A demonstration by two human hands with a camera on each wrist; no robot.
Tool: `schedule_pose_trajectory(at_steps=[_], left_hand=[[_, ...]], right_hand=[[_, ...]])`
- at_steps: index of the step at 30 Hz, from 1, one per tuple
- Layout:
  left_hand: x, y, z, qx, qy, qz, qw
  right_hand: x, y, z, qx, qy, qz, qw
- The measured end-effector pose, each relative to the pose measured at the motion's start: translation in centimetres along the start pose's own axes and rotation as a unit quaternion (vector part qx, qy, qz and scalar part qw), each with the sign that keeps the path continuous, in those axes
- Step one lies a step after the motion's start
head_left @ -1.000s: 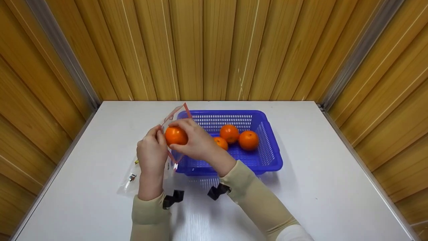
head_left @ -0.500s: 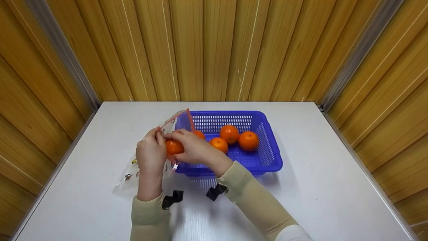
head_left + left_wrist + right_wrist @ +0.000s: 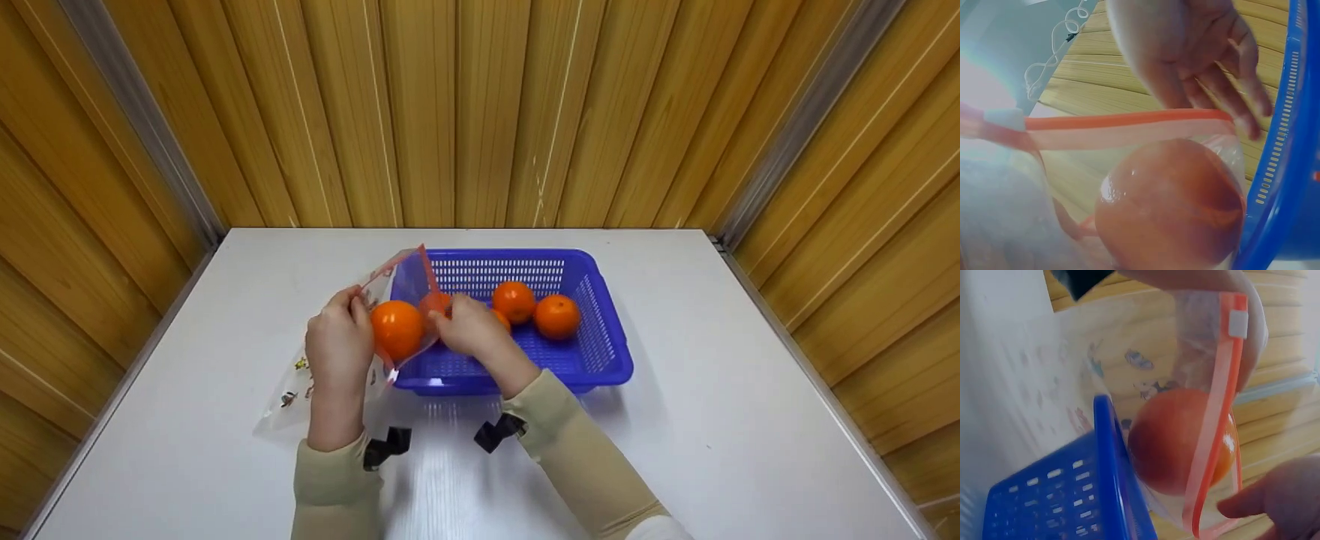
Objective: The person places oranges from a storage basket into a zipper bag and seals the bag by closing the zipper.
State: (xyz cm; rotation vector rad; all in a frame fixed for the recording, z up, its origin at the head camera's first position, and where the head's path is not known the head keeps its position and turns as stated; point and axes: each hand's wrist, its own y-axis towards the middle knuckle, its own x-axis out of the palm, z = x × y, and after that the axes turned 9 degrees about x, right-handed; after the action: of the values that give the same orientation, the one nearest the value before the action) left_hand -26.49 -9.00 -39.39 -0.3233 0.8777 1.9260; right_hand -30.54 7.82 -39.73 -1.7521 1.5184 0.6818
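Observation:
My left hand (image 3: 339, 337) pinches the edge of a clear zip bag (image 3: 281, 409) with a red-orange closure strip and small printed figures. The bag's mouth is spread towards the right. Just inside it sits an orange (image 3: 397, 330), seen through the plastic in both wrist views, low against the bag wall in the left wrist view. My right hand (image 3: 469, 326) is beside the mouth, over the blue basket, its fingers loosely extended and apart from that orange. From the left wrist, the right hand (image 3: 1185, 50) shows beyond the red strip with nothing in its grasp.
The blue plastic basket (image 3: 619, 352) stands right of the bag and holds several oranges, two plainly visible: one orange (image 3: 514, 301) and another orange (image 3: 557, 316). Others are partly behind the right hand and the bag. Wood-look panels (image 3: 465, 112) enclose the white table (image 3: 735, 420).
The right hand brought the orange down into the bag's mouth, let it go and drew back to the right. The left hand has kept its hold on the bag edge.

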Motion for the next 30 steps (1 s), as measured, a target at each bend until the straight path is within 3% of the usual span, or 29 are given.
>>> schedule_pose_trajectory(at_steps=[3, 5, 10, 16, 23, 30], left_hand=[[-0.1, 0.0, -0.1, -0.001, -0.006, -0.002, 1.0], [-0.2, 0.0, -0.2, 0.004, -0.01, 0.008, 0.9999], [-1.1, -0.1, -0.4, 0.016, -0.024, 0.053, 0.9982], [-2.5, -0.2, -0.4, 0.015, -0.022, 0.107, 0.994], [-3.4, -0.7, -0.2, 0.002, -0.042, 0.13, 0.9907], [-3.4, -0.9, 0.0, 0.021, -0.038, 0.147, 0.9882]], right_hand=[[-0.1, 0.1, 0.4, 0.005, 0.001, -0.071, 0.997], [-0.1, 0.1, 0.4, -0.004, 0.016, -0.084, 0.996], [-0.2, -0.4, -0.2, -0.037, 0.055, -0.05, 0.997], [-0.3, -0.9, -1.1, -0.041, 0.107, -0.029, 0.993], [-0.1, -1.0, -1.4, -0.035, 0.14, -0.02, 0.989], [0.1, -0.8, -1.4, -0.052, 0.154, -0.015, 0.987]])
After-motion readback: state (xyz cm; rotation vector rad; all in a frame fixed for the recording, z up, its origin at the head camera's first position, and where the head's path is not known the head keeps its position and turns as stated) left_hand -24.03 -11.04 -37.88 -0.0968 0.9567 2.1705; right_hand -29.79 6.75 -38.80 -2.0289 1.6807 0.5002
